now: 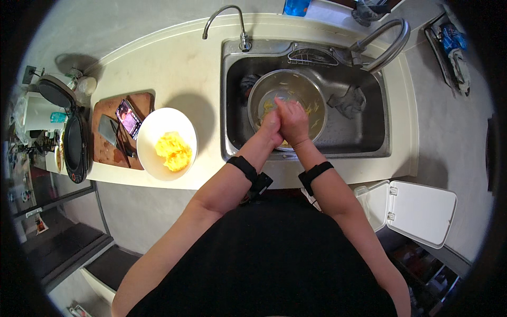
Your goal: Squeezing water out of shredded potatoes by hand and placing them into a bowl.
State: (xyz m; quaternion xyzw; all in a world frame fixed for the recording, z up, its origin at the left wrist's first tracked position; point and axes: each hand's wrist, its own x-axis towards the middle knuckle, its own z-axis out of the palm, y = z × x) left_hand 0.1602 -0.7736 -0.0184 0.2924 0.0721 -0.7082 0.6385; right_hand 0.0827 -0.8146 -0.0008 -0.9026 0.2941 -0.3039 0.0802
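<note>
My left hand (271,123) and my right hand (294,121) are pressed together over a stainless steel basin (287,77). Whatever lies between the palms is hidden. Thin pale-yellow shreds (313,107) cling to the basin's wall and lie in the bottom, partly covered by my hands. The basin stands inside a steel sink (348,138). To the left on the counter is a white bowl (148,136) with clumps of yellow shreds (174,152) in it.
Beside the bowl, a wooden cutting board (103,156) carries a cleaver (107,128), chopsticks (123,150) and a phone (128,119). An opened electric griddle (75,142) stands further left. Two faucets, a small tap (244,39) and a larger one (396,43), rise behind the sink. A dark cloth (350,102) lies in it.
</note>
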